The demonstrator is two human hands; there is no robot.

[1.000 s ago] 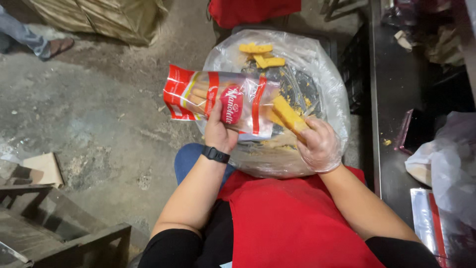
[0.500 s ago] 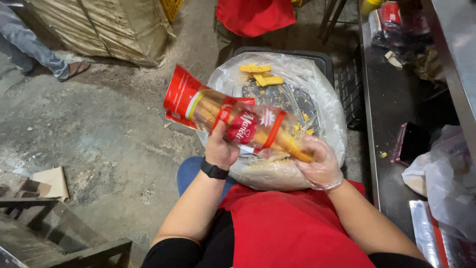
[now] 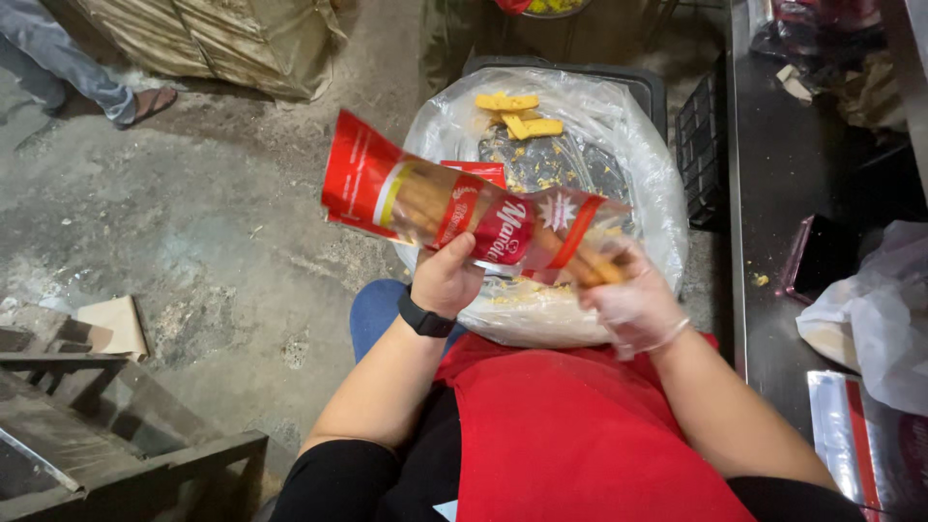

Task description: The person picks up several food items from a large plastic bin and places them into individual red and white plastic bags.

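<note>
The left hand (image 3: 445,280) clenches the red-and-clear packet (image 3: 464,217) above the lined bin (image 3: 638,164); the gloved right hand (image 3: 628,304) grasps its right end. Steady support underneath seems wise.

One packet (image 3: 464,217), two hands, one crate (image 3: 638,82)
</note>
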